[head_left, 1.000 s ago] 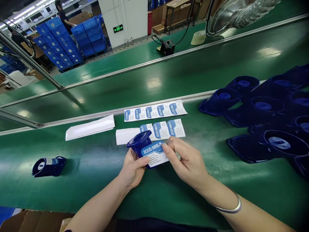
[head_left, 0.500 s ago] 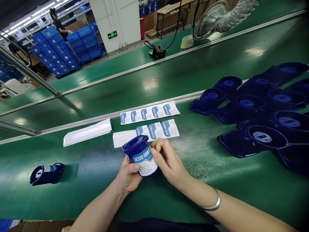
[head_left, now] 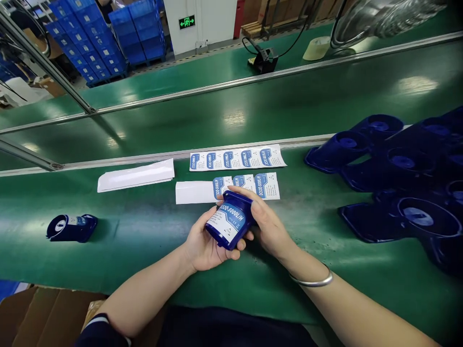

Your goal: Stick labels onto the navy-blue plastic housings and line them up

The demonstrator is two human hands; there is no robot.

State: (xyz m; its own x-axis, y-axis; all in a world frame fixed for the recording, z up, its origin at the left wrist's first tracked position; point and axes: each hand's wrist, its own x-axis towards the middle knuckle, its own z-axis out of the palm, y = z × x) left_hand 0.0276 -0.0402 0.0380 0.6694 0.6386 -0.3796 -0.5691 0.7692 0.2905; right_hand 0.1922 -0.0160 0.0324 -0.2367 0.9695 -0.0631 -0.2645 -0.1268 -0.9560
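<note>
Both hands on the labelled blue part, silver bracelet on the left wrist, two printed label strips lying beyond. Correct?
Wrong wrist: the head view shows the silver bracelet on the right one. The rest stands: left hand and right hand on the labelled blue part, two printed label strips lying beyond.

Green worktop, white paper strips, two label sheets, labelled blue housing, cluster of blue housings

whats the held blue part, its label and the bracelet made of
Blue part: probably glossy molded plastic, from its even color and highlights. Label: smooth paper or film, curving with the part; unclear which. Bracelet: likely polished metal, from its silvery sheen.
</note>
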